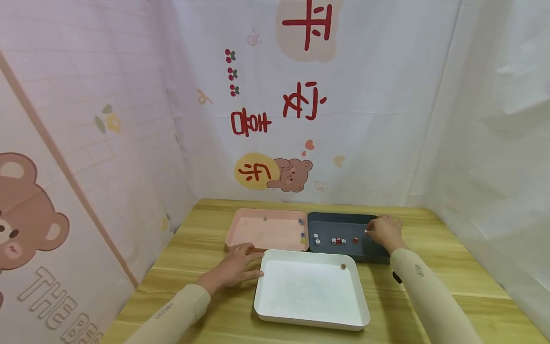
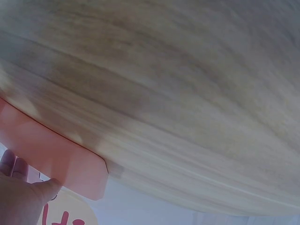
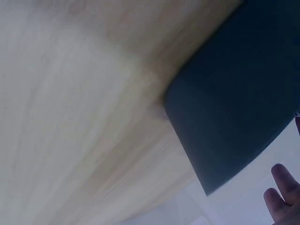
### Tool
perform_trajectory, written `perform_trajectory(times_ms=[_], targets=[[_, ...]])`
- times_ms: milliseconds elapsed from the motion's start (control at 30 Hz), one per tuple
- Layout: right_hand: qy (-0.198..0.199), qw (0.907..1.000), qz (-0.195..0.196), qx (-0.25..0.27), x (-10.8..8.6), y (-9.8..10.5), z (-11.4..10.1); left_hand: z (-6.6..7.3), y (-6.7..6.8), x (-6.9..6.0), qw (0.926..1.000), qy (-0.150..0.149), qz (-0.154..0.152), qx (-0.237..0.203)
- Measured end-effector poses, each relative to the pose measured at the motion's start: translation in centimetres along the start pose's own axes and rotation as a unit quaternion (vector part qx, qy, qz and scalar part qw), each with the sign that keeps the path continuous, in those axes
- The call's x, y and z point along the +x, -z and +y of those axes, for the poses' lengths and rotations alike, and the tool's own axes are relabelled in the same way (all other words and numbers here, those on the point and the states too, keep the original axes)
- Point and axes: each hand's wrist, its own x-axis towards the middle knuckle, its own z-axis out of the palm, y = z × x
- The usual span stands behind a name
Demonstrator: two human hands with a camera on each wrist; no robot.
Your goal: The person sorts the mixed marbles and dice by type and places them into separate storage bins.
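Observation:
My right hand [image 1: 385,232] is over the right end of the dark blue tray [image 1: 365,218], and its fingertips pinch a small white die [image 1: 367,232]. Inside that tray lie several white and red dice, among them a red die [image 1: 355,240]. My left hand [image 1: 234,264] rests beside the left rim of the white tray [image 1: 309,286], fingers loosely extended and holding nothing. The near left corner of the pink tray [image 1: 266,229] lies just beyond it. One small brownish-orange die [image 1: 343,266] sits in the white tray.
Small blue pieces [image 1: 302,234], a yellowish piece [image 1: 303,241] and a tiny brownish piece [image 1: 265,219] lie in the pink tray. All three trays stand on a wood-grain table [image 1: 206,224]. Printed white cloth [image 1: 369,119] hangs behind and at both sides.

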Motion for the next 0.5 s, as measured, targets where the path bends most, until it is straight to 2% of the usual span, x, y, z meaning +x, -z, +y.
perform_trajectory(times_ms=[267, 400, 500], targets=[[0.009, 0.9989, 0.036, 0.028, -0.4, -0.3, 0.3, 0.1, -0.1, 0.2, 0.9999, -0.002, 0.002, 0.012], [0.043, 0.9969, 0.053, 0.038, -0.8, -0.6, -0.1, -0.1, -0.2, 0.1, 0.9998, -0.004, 0.002, 0.019], [0.081, 0.9927, 0.059, 0.068, -1.4, -0.9, -0.9, -0.1, -0.3, 0.0, 0.9998, -0.006, 0.003, 0.021]])
